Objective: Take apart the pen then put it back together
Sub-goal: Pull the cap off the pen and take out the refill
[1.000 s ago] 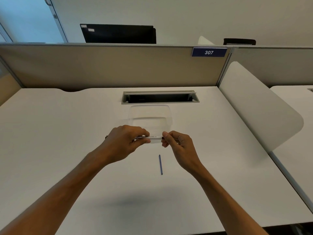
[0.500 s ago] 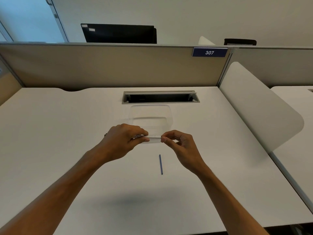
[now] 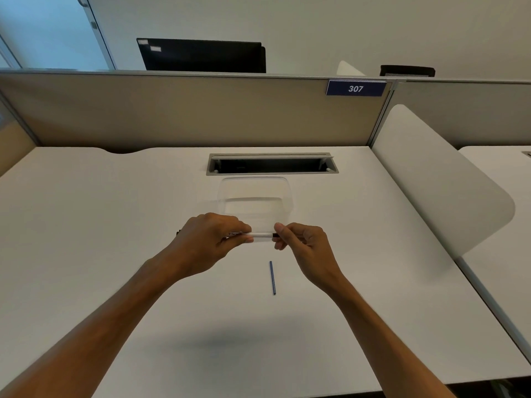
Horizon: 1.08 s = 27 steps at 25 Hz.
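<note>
Left hand and right hand each grip the pen; refill lies just below.

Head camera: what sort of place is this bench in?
Most likely an open-plan office workstation: a white desk with a cable slot, fabric partitions carrying a number plate reading 307, and the back of a monitor beyond the partition.
</note>
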Available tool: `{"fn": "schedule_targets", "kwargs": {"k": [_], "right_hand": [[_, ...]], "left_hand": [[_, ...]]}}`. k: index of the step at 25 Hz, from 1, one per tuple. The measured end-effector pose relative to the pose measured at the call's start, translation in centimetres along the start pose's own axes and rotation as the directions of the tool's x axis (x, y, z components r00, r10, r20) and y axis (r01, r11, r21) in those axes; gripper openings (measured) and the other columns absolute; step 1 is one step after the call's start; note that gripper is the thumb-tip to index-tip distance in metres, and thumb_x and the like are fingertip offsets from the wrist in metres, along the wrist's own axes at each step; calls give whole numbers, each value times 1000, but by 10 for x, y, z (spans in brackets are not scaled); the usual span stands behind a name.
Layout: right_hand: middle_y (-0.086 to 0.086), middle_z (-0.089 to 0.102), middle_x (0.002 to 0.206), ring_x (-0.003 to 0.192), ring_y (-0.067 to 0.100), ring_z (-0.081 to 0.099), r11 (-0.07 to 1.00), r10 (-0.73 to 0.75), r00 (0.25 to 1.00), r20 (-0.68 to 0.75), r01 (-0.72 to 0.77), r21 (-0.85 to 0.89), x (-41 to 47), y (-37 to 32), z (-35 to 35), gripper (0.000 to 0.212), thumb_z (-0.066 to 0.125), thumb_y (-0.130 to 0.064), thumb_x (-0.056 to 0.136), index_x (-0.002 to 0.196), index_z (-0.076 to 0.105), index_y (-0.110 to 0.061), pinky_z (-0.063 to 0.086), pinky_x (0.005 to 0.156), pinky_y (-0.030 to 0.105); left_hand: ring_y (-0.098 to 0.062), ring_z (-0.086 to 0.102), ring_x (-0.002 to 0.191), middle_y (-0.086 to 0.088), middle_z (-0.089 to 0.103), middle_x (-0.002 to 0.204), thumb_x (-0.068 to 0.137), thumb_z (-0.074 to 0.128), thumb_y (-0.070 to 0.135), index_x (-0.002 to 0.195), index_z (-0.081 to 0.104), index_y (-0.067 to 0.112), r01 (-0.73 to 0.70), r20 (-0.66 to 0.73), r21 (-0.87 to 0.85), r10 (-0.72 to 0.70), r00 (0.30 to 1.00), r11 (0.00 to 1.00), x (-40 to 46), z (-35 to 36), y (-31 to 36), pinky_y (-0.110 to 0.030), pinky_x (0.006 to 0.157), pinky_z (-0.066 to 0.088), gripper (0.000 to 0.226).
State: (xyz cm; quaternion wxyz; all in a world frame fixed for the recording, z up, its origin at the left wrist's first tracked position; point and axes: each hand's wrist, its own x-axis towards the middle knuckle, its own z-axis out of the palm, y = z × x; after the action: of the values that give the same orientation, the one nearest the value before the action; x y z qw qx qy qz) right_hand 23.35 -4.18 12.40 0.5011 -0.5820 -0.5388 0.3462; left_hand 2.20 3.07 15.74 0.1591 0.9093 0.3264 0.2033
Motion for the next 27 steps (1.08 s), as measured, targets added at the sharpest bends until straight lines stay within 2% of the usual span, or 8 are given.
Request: {"fn": "schedule_targets", "kwargs": {"k": [5,12,14,16,18,21,23,27], "right_hand": [[-2,72,72,72,11,67,1000,-22,998,63,22,-6,0,1,0,21,64,-30,92,85,75,-14,55,77,37],[-7,74,86,83,6,67,999,-31,997,72,33,-18,2,-3,-4,8,71,-22,87,92,74,-17,50,70,21],[-8,74,86,83,7,68,999,-26,998,55,27,-19,2,-2,-3,8,72,-25,87,92,74,-19,50,71,22],[-8,74,85,84,9,69,1000,-17,1000,19,17,-16,3,-2,-1,10,70,-30,88,91,73,-21,51,73,25],[-5,74,81,80,10,69,1000,4,1000,-20,-4,-1,4,-1,0,19,62,-36,92,90,72,-19,50,72,20],[5,72,71,70,8,65,999,43,998,-48,-42,18,4,-3,3,48,49,-48,92,70,70,-11,45,64,11],[12,68,63,62,9,60,998,57,998,-37,-57,22,4,-4,7,57,46,-52,91,61,67,-8,44,62,10],[5,60,55,54,6,52,999,26,999,30,-27,40,5,-2,10,48,50,-37,98,62,64,-9,40,57,12]], "left_hand": [[-6,55,66,13,68,82,87,46,50,101,70,26,17,2,0,-17,1000,1000,-2,-3,-4,-37,57,51,37],[-5,55,70,14,68,85,87,43,56,103,69,27,33,2,-4,-33,999,999,1,-5,-6,-39,61,52,43],[-6,56,70,14,69,86,86,42,58,103,70,27,30,3,-12,-30,1000,999,1,-3,-6,-39,61,52,45],[-6,58,70,12,70,87,87,44,54,104,70,25,25,-4,-26,-25,1000,999,0,-1,-6,-39,61,53,43],[-8,59,70,10,71,88,87,45,53,105,70,22,15,-19,-27,-15,1000,1000,0,0,-4,-39,61,53,43],[-7,59,70,10,71,88,88,42,56,105,69,23,-6,-24,6,6,1000,1000,0,1,-3,-38,60,53,46],[-7,58,69,10,70,87,88,45,51,105,69,23,-12,-22,18,12,1000,1000,1,2,-2,-36,59,53,42],[-5,56,68,11,70,87,89,45,48,106,70,22,-18,-35,26,19,999,999,1,2,-1,-34,58,52,40]]}}
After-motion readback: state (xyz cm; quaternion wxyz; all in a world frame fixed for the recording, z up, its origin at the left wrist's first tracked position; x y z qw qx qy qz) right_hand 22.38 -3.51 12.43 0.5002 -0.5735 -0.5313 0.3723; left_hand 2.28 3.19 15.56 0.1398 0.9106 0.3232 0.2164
